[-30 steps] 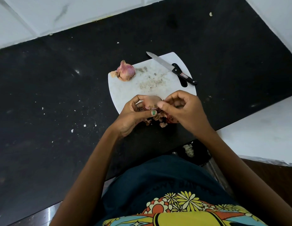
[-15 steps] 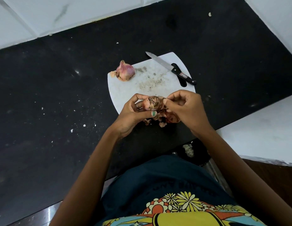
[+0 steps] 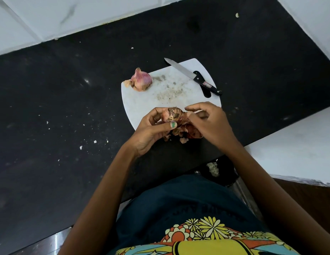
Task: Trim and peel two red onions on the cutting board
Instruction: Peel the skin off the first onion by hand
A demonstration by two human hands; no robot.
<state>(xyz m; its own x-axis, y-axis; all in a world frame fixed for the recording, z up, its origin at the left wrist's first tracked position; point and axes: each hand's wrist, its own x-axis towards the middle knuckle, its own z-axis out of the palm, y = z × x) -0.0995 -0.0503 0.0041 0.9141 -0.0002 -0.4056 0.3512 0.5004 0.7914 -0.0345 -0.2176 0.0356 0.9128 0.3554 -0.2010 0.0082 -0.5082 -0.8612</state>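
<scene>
Though the black counter [image 3: 50, 107] fills most of the view, the work sits on the white cutting board [image 3: 142, 105] near its middle, the board's curved edge toward the person. At the board's six o'clock edge the left hand [image 3: 151, 129] grips an onion [image 3: 172, 115], thumb across the near side and fingers curled behind it. That onion lies on its side, its long axis running nine to three, with the dark, ragged root end turned up toward the camera at about ten o'clock. The right hand [image 3: 210, 124] meets it from three o'clock, fingers curled and thumb and forefinger closed on the onion's skin at its right end; the exact pinch is partly hidden by the knuckles. Loose peels [image 3: 186, 134] hang and pile just below the two hands, over the board's near edge. The second onion [image 3: 141, 80] rests at the board's ten o'clock corner, well apart from the hands, its pointed tip aimed toward twelve. A knife [image 3: 193, 76] lies across the two o'clock corner, blade pointing to ten o'clock and overhanging the edge, black handle toward four. Pale crumbs [image 3: 169, 93] speckle the board between onion and knife.
</scene>
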